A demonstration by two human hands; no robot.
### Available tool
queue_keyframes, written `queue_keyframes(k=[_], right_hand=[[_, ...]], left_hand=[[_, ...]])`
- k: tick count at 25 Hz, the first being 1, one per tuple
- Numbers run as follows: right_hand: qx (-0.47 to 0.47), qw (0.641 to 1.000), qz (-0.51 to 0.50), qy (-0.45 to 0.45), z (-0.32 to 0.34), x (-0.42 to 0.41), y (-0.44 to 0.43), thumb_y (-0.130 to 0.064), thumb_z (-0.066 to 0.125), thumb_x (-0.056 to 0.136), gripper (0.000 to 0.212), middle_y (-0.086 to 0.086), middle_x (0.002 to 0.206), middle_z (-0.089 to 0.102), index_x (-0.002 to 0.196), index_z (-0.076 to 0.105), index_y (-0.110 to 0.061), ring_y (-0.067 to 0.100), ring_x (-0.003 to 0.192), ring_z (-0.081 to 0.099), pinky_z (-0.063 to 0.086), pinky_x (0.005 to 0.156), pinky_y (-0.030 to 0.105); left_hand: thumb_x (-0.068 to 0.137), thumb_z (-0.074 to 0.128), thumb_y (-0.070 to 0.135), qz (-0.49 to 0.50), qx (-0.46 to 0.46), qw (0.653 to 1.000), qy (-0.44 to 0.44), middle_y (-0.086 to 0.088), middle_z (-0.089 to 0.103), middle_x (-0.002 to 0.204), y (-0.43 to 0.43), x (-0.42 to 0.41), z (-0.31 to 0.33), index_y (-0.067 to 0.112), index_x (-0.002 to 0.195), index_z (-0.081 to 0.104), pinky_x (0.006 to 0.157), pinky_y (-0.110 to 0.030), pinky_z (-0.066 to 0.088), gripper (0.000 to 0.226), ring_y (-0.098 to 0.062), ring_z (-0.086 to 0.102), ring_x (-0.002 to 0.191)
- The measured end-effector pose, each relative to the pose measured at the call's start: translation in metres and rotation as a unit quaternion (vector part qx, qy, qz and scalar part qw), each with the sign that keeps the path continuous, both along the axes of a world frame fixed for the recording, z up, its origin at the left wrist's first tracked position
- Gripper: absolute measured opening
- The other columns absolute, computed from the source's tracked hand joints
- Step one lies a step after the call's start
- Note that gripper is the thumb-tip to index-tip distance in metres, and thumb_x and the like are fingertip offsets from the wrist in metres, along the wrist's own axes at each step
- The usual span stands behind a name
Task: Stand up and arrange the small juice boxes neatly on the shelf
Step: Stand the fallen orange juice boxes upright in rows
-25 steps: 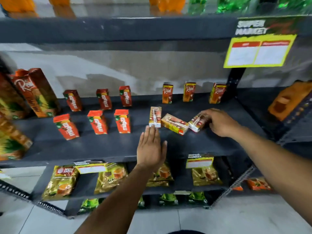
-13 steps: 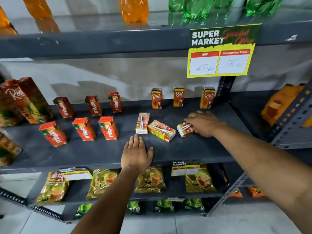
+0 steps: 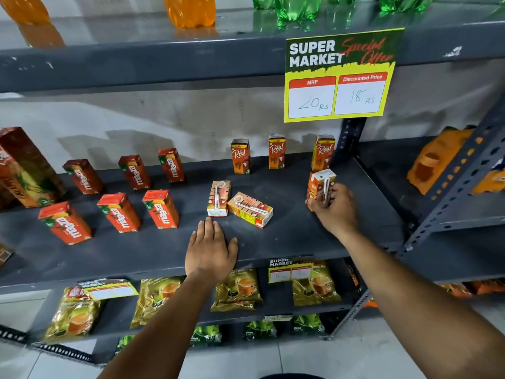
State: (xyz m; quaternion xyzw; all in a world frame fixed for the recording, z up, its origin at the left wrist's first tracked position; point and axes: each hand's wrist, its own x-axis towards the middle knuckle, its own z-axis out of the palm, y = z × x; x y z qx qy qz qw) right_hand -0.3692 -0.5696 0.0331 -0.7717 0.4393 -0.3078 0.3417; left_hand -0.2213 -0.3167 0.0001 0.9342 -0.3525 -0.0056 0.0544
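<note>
My right hand [image 3: 336, 207] grips a small orange juice box [image 3: 321, 184] and holds it upright just above the dark shelf [image 3: 300, 236], in front of the rightmost of three standing Real boxes [image 3: 323, 152]. Two more small boxes lie flat mid-shelf: one [image 3: 218, 198] with its straw side up, one [image 3: 250, 209] angled beside it. My left hand [image 3: 209, 251] rests flat on the shelf's front edge, fingers apart, just below the lying boxes. Several red Maaza boxes [image 3: 160, 208] stand in two rows at left.
A big juice carton [image 3: 26, 166] stands at far left. A yellow price sign [image 3: 338, 77] hangs from the upper shelf, which bears orange and green bottles. Tea packets [image 3: 237, 289] fill the shelf below. An orange packet [image 3: 434, 160] lies on the neighbouring rack at right.
My right hand has lifted the rightmost lying box off the shelf and turned it upright, moving it right and back. My left hand has stayed at the front edge.
</note>
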Motion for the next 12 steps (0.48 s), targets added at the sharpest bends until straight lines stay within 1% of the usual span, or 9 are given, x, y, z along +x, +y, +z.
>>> queue_keyframes(k=[2,3,4,5,7,8,9,10,12], right_hand=[[0.009,1.000,0.002,-0.014,0.010,-0.004,0.002,-0.054,0.076,0.064,0.085,0.007,0.126,0.048,0.131,0.040,-0.017,0.021,0.106,0.056,0.050,0.085,0.039],[0.001,1.000,-0.004,-0.016,0.019,-0.005,0.001,-0.057,0.076,0.065,0.089,0.007,0.128,0.046,0.135,0.038,-0.016,0.020,0.107,0.054,0.050,0.086,0.040],[-0.016,1.000,-0.013,-0.002,0.029,-0.004,-0.003,-0.061,0.073,0.065,0.087,0.007,0.127,0.048,0.133,0.041,-0.016,0.021,0.107,0.054,0.050,0.087,0.041],[-0.042,0.999,-0.013,0.029,0.041,0.000,-0.010,-0.067,0.069,0.064,0.083,0.007,0.124,0.052,0.127,0.050,-0.016,0.021,0.105,0.057,0.051,0.086,0.042],[-0.090,0.984,0.020,0.151,0.064,0.008,-0.021,-0.076,0.059,0.058,0.069,0.005,0.107,0.065,0.098,0.066,-0.021,0.023,0.092,0.063,0.055,0.078,0.040],[-0.096,0.970,0.058,0.216,0.075,0.013,-0.026,-0.074,0.059,0.057,0.064,0.005,0.100,0.069,0.091,0.067,-0.020,0.024,0.086,0.063,0.056,0.076,0.040],[-0.098,0.952,0.105,0.270,0.085,0.016,-0.029,-0.066,0.062,0.061,0.057,0.006,0.101,0.070,0.092,0.068,-0.019,0.025,0.085,0.063,0.056,0.078,0.039],[-0.102,0.928,0.155,0.323,0.095,0.019,-0.032,-0.054,0.068,0.067,0.049,0.007,0.107,0.069,0.100,0.068,-0.018,0.026,0.090,0.062,0.054,0.083,0.039],[-0.133,0.869,0.249,0.407,0.116,0.025,-0.033,-0.030,0.072,0.076,0.045,0.007,0.120,0.064,0.119,0.062,-0.018,0.028,0.106,0.059,0.050,0.093,0.039]], left_hand=[[0.097,0.019,0.053,-0.001,-0.001,1.000,0.000,-0.015,0.011,0.162,0.001,-0.001,0.000,0.003,0.151,0.016,0.120,-0.039,0.009,0.074,-0.028,0.006,0.149],[0.097,0.019,0.053,-0.001,-0.001,1.000,0.001,-0.015,0.011,0.162,0.001,-0.001,0.000,0.003,0.151,0.016,0.120,-0.039,0.008,0.074,-0.028,0.006,0.149],[0.097,0.019,0.053,-0.001,-0.001,1.000,0.002,-0.015,0.011,0.162,0.001,-0.001,0.001,0.003,0.151,0.015,0.120,-0.039,0.008,0.074,-0.028,0.005,0.149],[0.097,0.019,0.053,-0.001,0.001,1.000,0.003,-0.015,0.010,0.162,0.001,-0.001,0.001,0.003,0.151,0.015,0.120,-0.039,0.008,0.074,-0.028,0.005,0.149],[0.097,0.018,0.054,0.001,0.002,1.000,0.006,-0.014,0.009,0.162,0.001,-0.002,0.002,0.003,0.151,0.014,0.120,-0.038,0.007,0.074,-0.027,0.004,0.149],[0.097,0.018,0.054,0.003,0.003,1.000,0.009,-0.014,0.008,0.162,0.000,-0.002,0.002,0.003,0.151,0.014,0.120,-0.038,0.007,0.074,-0.027,0.004,0.149],[0.097,0.018,0.054,0.004,0.004,1.000,0.010,-0.014,0.008,0.162,0.000,-0.002,0.003,0.003,0.151,0.014,0.120,-0.038,0.007,0.074,-0.027,0.004,0.149],[0.097,0.018,0.054,0.005,0.005,1.000,0.010,-0.014,0.009,0.162,0.001,-0.002,0.003,0.003,0.151,0.014,0.120,-0.039,0.007,0.074,-0.027,0.004,0.149],[0.097,0.018,0.054,0.005,0.003,1.000,0.010,-0.014,0.010,0.162,0.001,-0.003,0.003,0.003,0.151,0.015,0.120,-0.039,0.007,0.074,-0.027,0.005,0.149]])
